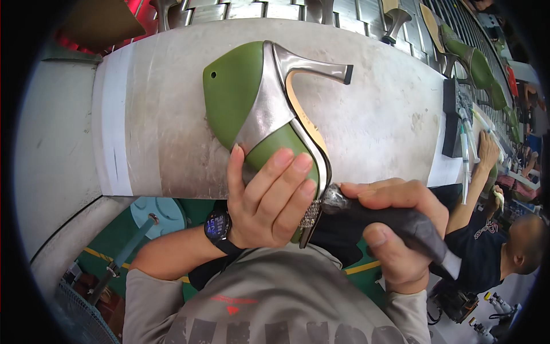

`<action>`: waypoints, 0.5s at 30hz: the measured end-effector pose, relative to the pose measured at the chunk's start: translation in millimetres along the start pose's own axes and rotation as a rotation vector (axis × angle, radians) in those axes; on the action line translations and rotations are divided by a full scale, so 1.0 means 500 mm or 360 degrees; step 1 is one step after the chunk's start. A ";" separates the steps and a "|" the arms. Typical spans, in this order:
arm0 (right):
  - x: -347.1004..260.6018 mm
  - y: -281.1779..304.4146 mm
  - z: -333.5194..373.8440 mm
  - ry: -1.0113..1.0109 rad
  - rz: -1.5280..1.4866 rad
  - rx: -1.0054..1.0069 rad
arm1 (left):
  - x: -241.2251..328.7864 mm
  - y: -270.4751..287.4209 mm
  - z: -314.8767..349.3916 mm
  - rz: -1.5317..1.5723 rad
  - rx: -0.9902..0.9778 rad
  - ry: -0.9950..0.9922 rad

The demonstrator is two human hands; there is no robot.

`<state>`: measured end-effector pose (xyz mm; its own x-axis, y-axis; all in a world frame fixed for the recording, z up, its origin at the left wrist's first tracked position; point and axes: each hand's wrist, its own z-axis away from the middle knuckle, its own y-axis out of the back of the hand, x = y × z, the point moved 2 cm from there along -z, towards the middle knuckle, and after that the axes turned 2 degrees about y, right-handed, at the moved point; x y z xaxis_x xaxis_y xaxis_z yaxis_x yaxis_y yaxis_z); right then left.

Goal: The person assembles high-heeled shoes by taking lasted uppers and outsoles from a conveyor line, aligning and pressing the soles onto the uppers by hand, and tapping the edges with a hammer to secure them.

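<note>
A high-heeled shoe (269, 117) with silvery leather, a slim metallic heel and a tan sole lies on its side on a green shoe last (232, 86). Glittering stones trim the forepart, close to my body. My left hand (272, 198) wraps over that forepart, fingers spread across the green last and the thumb by the silver edge. In my right hand (401, 223) is a dark hammer (372, 218) with a rounded shiny face and a flared end. Its face is right against the sole edge near the stones; whether it touches I cannot tell. Its handle is hidden.
Beneath the shoe is a worn pale work surface (384, 126). Beyond it runs a slatted metal conveyor (286, 10) with other heeled shoes. A dark box (451, 117) and several syringes (464, 155) sit at the right, where a co-worker (495, 246) sits. A blue-green round stool (157, 215) stands left.
</note>
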<state>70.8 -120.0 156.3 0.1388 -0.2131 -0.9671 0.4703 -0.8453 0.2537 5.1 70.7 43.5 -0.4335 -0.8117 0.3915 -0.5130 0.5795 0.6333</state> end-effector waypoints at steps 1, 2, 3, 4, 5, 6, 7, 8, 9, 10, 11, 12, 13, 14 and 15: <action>-0.012 0.012 -0.008 -0.0009 0.0007 -0.0003 | 0.003 -0.003 0.000 0.0014 -0.0005 -0.0004; -0.023 0.022 -0.016 -0.0320 -0.0131 0.0003 | 0.008 -0.009 0.000 0.0028 0.0017 0.0032; -0.023 0.026 -0.019 -0.0630 -0.0276 0.0010 | 0.009 -0.014 0.002 0.0029 0.0014 0.0039; -0.016 0.021 -0.038 -0.0552 -0.0385 0.0061 | 0.009 -0.019 0.004 0.0012 0.0051 0.0030; -0.005 0.036 -0.057 -0.0490 -0.0294 -0.0048 | 0.009 -0.021 0.007 -0.0006 0.0089 0.0021; -0.005 0.043 -0.075 -0.0550 -0.0273 -0.0075 | 0.010 -0.024 0.008 0.0004 0.0093 0.0028; -0.006 0.049 -0.092 -0.0610 -0.0252 -0.0102 | 0.012 -0.025 0.011 0.0013 0.0087 0.0031; 0.006 0.054 -0.109 -0.0658 -0.0323 -0.0124 | 0.013 -0.027 0.012 0.0023 0.0081 0.0033; 0.008 0.047 -0.130 -0.0849 -0.0208 -0.0069 | 0.009 -0.026 0.014 0.0028 0.0083 0.0040; 0.014 0.052 -0.147 -0.0861 -0.0161 -0.0127 | 0.005 -0.025 0.017 0.0003 0.0026 -0.0059; 0.020 0.057 -0.160 -0.0873 -0.0114 -0.0184 | 0.004 -0.025 0.017 -0.0022 -0.0030 -0.0160; 0.026 0.049 -0.168 -0.0794 -0.0120 -0.0149 | 0.006 -0.023 0.017 -0.0013 -0.0039 -0.0141; 0.026 0.041 -0.174 -0.0796 -0.0122 -0.0154 | 0.006 -0.022 0.019 -0.0016 -0.0041 -0.0136; 0.026 0.034 -0.178 -0.0810 -0.0171 -0.0111 | 0.006 -0.021 0.021 -0.0018 -0.0050 -0.0142; 0.025 0.027 -0.182 -0.0819 -0.0218 -0.0067 | 0.008 -0.022 0.021 -0.0020 -0.0055 -0.0151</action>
<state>158.4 -89.5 149.0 -0.3668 -0.3237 -0.8722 0.4899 -0.8642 0.1147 1.4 62.1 31.2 -0.4961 -0.8074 0.3192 -0.4937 0.5648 0.6613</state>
